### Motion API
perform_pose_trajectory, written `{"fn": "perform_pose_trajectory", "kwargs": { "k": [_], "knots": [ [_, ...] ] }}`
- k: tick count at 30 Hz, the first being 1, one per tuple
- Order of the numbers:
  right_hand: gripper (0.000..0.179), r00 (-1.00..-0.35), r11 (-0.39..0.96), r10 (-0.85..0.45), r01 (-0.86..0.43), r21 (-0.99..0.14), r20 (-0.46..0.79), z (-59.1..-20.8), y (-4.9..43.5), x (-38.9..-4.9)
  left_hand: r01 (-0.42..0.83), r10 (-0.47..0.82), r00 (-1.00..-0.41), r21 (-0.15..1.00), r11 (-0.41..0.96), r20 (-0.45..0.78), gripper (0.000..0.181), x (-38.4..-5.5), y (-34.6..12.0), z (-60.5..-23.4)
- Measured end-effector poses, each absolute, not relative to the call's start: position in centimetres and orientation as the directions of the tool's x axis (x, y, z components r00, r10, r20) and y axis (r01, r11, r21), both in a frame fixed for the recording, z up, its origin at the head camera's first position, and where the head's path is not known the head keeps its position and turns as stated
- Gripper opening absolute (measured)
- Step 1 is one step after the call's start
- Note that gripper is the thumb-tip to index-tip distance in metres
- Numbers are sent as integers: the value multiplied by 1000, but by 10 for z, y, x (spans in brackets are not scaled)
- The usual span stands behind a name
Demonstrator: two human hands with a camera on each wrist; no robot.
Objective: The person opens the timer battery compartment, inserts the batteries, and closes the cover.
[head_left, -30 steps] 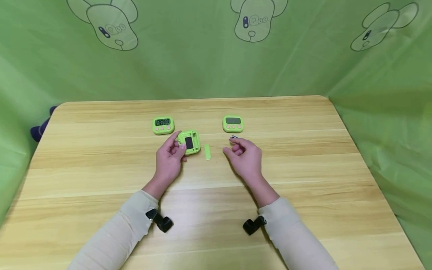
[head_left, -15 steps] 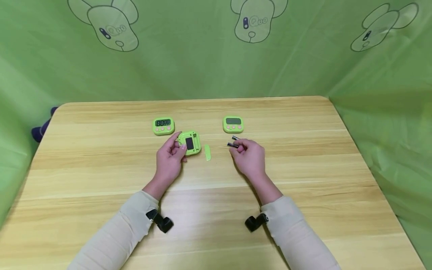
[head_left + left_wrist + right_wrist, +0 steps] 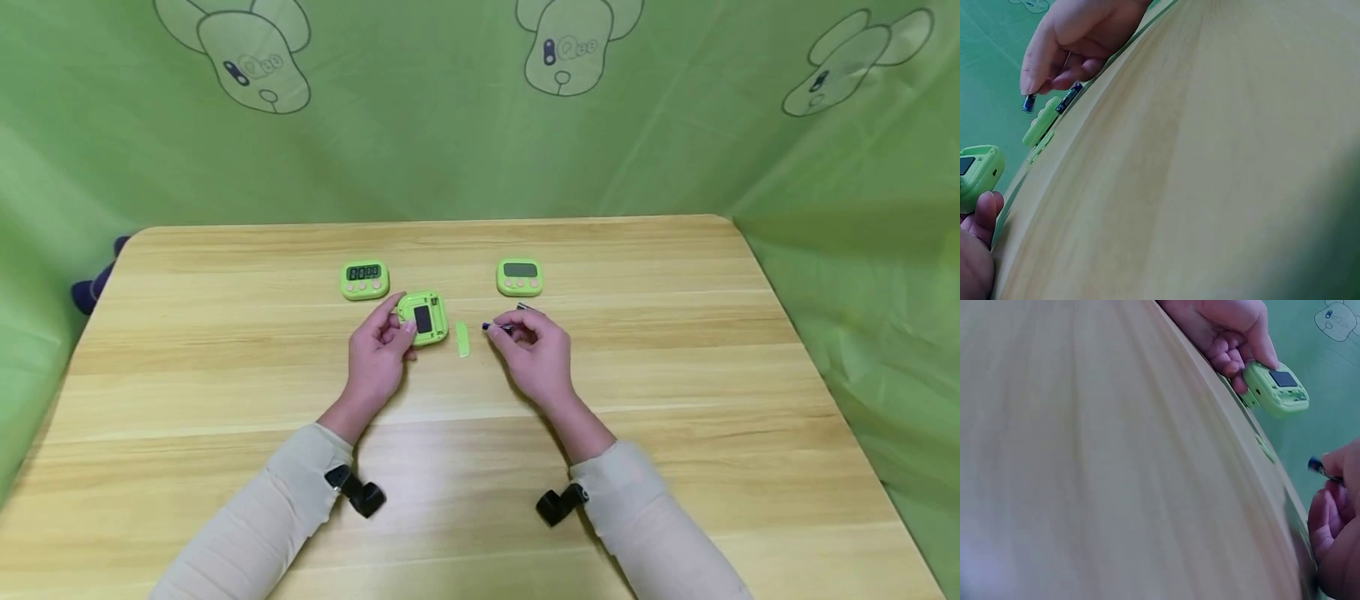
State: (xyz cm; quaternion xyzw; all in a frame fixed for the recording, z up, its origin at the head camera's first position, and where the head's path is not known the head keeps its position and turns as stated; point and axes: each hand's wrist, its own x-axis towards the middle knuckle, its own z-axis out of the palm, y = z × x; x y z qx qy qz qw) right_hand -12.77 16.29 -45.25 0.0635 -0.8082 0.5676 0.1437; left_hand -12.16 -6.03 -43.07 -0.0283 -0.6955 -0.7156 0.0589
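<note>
My left hand (image 3: 378, 350) holds a green digital timer (image 3: 435, 333) back side up, its battery slot uncovered and a black rectangle on its back. Between thumb and fingers, my right hand (image 3: 538, 354) pinches a small dark battery (image 3: 487, 327), one end sticking out to the left; it also shows in the right wrist view as a battery (image 3: 1315, 464) held off the table. A second battery (image 3: 1070, 97) lies on the table just beyond the right hand, partly hidden by it in the head view. The narrow green battery cover (image 3: 462, 340) lies between the two hands.
Two more green timers lie face up farther back: the left timer (image 3: 365, 280) displays digits, the right timer (image 3: 519, 277) has a blank screen. The wooden table (image 3: 465, 500) ends at a green curtain (image 3: 420, 158) behind and at the sides.
The right hand has picked one battery up from beside the other and carried it left towards the left hand. The left hand and its timer have stayed in place.
</note>
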Motion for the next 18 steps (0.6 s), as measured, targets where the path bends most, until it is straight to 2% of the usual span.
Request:
{"fn": "perform_pose_trajectory", "kwargs": {
  "k": [6, 9, 13, 18],
  "knots": [
    [19, -959, 169, 84, -256, -952, 272, -440, 142, -126, 108, -38, -994, 994, -20, 107, 44, -122, -61, -430],
    [27, -963, 109, 72, -252, -962, 260, -432, 131, -125, 131, -45, -991, 991, -24, 130, 44, -127, -62, -444],
    [28, -960, 75, 59, -268, -960, 273, -427, 118, -125, 164, -53, -985, 986, -26, 163, 45, -133, -62, -463],
    [22, -952, 125, 39, -295, -947, 302, -419, 104, -125, 157, -52, -986, 987, -19, 155, 45, -133, -62, -464]
  ]
}}
